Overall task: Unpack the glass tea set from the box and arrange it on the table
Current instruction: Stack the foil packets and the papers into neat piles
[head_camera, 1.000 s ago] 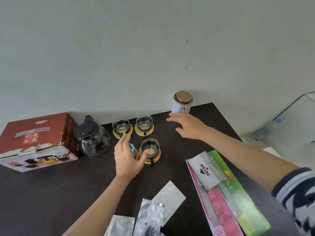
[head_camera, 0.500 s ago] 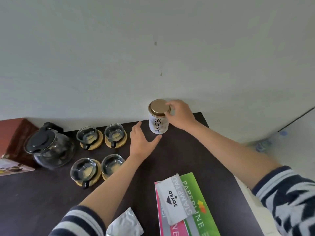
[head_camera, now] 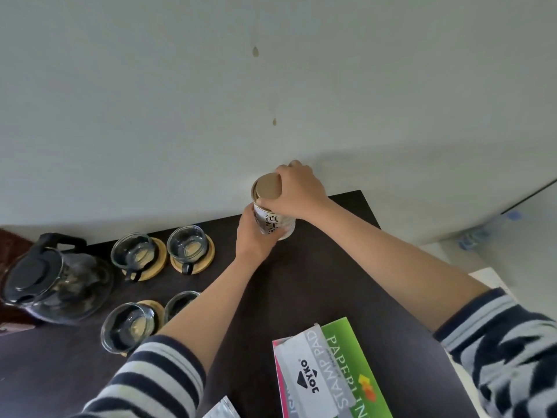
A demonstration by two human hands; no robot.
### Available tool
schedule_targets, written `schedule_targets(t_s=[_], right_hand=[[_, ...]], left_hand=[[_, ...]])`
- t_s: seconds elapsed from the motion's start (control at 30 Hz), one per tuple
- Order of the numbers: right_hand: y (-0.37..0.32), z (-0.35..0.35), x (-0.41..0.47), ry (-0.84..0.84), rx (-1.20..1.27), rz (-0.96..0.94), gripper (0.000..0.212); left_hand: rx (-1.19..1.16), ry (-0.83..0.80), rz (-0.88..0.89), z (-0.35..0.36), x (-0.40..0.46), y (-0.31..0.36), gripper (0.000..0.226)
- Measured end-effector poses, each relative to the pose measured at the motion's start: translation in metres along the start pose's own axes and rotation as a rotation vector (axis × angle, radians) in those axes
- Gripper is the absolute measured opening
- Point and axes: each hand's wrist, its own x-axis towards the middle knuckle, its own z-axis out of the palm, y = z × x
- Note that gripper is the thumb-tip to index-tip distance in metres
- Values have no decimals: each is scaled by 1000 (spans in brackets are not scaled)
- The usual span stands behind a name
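Note:
A white tea tin (head_camera: pixel 272 223) with a gold lid (head_camera: pixel 266 186) stands at the far edge of the dark table (head_camera: pixel 316 282), by the wall. My right hand (head_camera: pixel 297 191) grips the lid from the right and above. My left hand (head_camera: pixel 251 236) wraps the tin's lower body from the left. A glass teapot (head_camera: pixel 55 285) with a black lid sits at the left. Several glass cups stand on round wooden coasters: two at the back (head_camera: pixel 134 251) (head_camera: pixel 187 244), one in front (head_camera: pixel 128 325), another (head_camera: pixel 177 303) partly hidden by my left forearm.
A white stamp pad box (head_camera: pixel 313 378) lies on pink and green paper packs (head_camera: pixel 358 369) at the front right. A silver foil packet (head_camera: pixel 220 410) shows at the bottom edge. The red box's corner (head_camera: pixel 12 242) peeks in at far left. The wall runs close behind the table.
My left hand has moved from the table in front of the tin onto the tin's body. My right hand has closed further over the lid. The view has shifted closer and rightward.

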Motion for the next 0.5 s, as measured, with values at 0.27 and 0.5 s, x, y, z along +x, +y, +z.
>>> schedule_targets(t_s=[0.27,0.5], right_hand=[[0,-14,-14,72,152,29,66],[30,-30,-65,96,124,94,64]], left_hand=[[68,0,26,-3,3,-4,82],[94,-17,55,-6,4,-5,83]])
